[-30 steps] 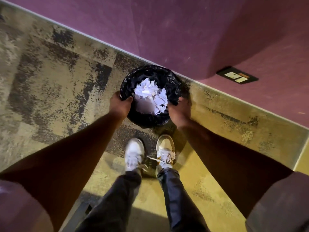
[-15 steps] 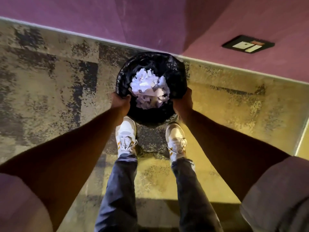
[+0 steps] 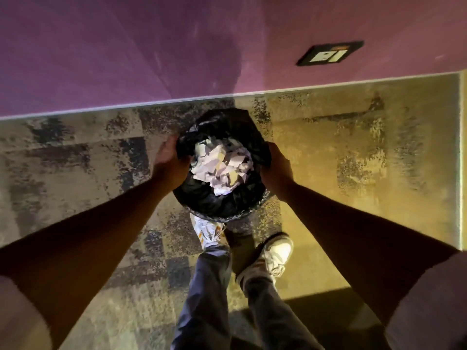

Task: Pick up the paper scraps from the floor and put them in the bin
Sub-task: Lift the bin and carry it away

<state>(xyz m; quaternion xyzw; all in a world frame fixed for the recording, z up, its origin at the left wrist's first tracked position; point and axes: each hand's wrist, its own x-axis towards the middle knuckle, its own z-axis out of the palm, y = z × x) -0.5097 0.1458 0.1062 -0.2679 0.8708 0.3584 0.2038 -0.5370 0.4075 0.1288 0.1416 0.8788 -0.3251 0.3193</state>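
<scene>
Now my left hand (image 3: 168, 164) and right hand (image 3: 276, 173) clasp the bin (image 3: 222, 205) from either side, fingers curled on its black liner. Scraps (image 3: 222, 168) fill it in a white heap. It hangs above my shoes (image 3: 274, 253), near the wall (image 3: 126, 59).

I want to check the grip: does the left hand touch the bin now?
Touching. In the head view the left hand presses on the side of the bin, thumb over its black liner rim, with no gap between them.
</scene>
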